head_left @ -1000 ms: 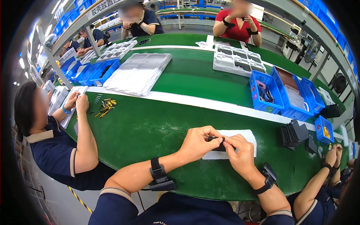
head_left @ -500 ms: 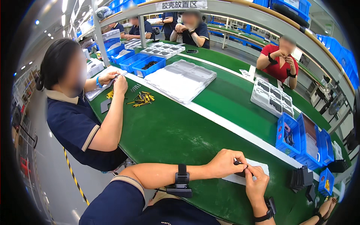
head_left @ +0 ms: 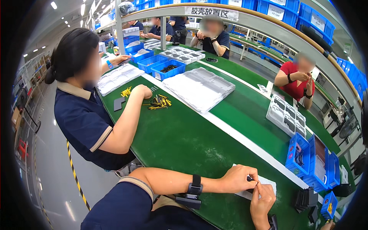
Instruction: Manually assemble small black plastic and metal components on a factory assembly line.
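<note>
My left hand (head_left: pixel 238 178) is closed in a pinch on a small black part (head_left: pixel 250 179). Fingertips of my right hand (head_left: pixel 263 197) meet it there, also pinched; they mostly cover the part, so its exact kind cannot be made out. Both hands are over a white sheet (head_left: pixel 270 184) lying on the green table (head_left: pixel 184 153). Right of them stands a stack of dark flat pieces (head_left: pixel 305 199), with a small blue bin (head_left: pixel 329 205) of yellow pieces beyond.
A co-worker (head_left: pixel 90 115) sits at the left by loose yellow-and-black pieces (head_left: pixel 160 102). White trays (head_left: pixel 199 89) lie stacked at the table's middle. Blue bins (head_left: pixel 298 154) line the right side. A shelf rail (head_left: pixel 264 19) crosses above; another person (head_left: pixel 295 80) sits across.
The whole view has shifted a little. My hands stay pinched together over the sheet. The co-worker's hands have parted, one reaching down by the yellow pieces, the other over a white tray.
</note>
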Action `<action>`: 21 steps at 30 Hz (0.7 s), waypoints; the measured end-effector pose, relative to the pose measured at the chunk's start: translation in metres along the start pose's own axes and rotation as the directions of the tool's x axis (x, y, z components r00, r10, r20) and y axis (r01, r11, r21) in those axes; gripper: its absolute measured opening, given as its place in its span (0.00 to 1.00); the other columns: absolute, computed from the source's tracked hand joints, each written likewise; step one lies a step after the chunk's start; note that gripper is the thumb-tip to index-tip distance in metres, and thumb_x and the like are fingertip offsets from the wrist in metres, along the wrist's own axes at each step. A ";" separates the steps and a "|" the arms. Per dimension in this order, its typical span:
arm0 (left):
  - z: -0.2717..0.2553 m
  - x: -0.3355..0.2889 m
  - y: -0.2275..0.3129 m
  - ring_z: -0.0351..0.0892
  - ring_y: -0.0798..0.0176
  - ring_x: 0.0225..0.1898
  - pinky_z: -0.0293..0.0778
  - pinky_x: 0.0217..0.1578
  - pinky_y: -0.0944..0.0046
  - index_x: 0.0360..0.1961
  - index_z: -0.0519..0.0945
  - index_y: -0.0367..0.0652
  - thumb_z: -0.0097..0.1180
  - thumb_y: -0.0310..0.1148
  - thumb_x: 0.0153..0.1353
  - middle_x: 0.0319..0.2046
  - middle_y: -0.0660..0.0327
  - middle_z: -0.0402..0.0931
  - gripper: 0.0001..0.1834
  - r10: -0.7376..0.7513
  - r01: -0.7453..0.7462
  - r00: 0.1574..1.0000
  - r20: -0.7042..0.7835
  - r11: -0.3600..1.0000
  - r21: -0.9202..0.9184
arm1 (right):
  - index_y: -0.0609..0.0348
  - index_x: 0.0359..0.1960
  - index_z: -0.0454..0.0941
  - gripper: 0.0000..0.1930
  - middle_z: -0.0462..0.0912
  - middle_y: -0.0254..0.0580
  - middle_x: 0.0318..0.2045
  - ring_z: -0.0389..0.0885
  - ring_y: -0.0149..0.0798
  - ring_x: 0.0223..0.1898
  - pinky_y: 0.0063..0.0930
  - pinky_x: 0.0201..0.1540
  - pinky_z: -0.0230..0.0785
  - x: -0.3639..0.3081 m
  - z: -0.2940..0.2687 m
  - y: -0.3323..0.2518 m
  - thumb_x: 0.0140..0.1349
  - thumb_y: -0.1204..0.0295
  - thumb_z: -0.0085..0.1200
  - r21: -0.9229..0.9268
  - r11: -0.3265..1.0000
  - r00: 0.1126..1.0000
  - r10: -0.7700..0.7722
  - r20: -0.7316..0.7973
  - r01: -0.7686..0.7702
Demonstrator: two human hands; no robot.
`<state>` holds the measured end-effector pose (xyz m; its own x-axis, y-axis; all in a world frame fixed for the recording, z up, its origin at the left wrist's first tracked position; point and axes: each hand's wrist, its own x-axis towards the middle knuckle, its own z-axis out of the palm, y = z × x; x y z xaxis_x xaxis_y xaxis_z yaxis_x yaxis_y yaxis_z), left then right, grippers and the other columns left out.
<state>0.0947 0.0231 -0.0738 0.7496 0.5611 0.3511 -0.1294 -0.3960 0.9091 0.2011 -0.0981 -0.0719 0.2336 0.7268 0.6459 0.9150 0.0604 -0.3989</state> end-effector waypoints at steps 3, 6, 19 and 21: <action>-0.003 0.001 0.000 0.77 0.66 0.23 0.71 0.25 0.67 0.25 0.79 0.39 0.58 0.32 0.49 0.26 0.61 0.81 0.07 -0.021 0.020 1.000 0.011 1.000 0.010 | 0.67 0.35 0.81 0.10 0.80 0.46 0.22 0.76 0.44 0.26 0.33 0.30 0.68 0.002 0.000 0.001 0.49 0.84 0.55 0.028 1.000 1.000 0.000 0.004 0.000; -0.006 0.002 0.003 0.78 0.65 0.26 0.72 0.27 0.67 0.27 0.79 0.40 0.58 0.32 0.50 0.26 0.61 0.81 0.07 -0.068 0.068 0.997 0.041 0.998 0.014 | 0.69 0.35 0.81 0.09 0.81 0.47 0.24 0.78 0.43 0.28 0.31 0.33 0.69 0.004 -0.004 0.005 0.49 0.84 0.56 0.104 0.986 0.988 0.121 0.095 -0.131; 0.000 0.000 -0.021 0.78 0.67 0.35 0.72 0.39 0.66 0.36 0.76 0.40 0.59 0.31 0.52 0.31 0.61 0.78 0.11 -0.064 0.082 0.989 0.130 0.987 -0.138 | 0.69 0.29 0.77 0.03 0.78 0.36 0.27 0.74 0.25 0.27 0.18 0.30 0.67 -0.007 -0.001 0.030 0.53 0.82 0.57 0.332 0.834 0.898 0.407 0.170 -0.441; 0.001 0.001 -0.022 0.77 0.68 0.34 0.72 0.39 0.66 0.36 0.76 0.39 0.59 0.30 0.53 0.30 0.62 0.78 0.10 -0.047 0.066 0.991 0.127 0.987 -0.147 | 0.69 0.29 0.76 0.03 0.77 0.36 0.26 0.74 0.24 0.26 0.16 0.29 0.66 -0.008 0.001 0.033 0.53 0.82 0.57 0.373 0.817 0.897 0.416 0.146 -0.440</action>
<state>0.0985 0.0317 -0.0941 0.8311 0.4826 0.2765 -0.1738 -0.2469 0.9533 0.2292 -0.1015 -0.0909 0.5424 0.7774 0.3184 0.5220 -0.0150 -0.8528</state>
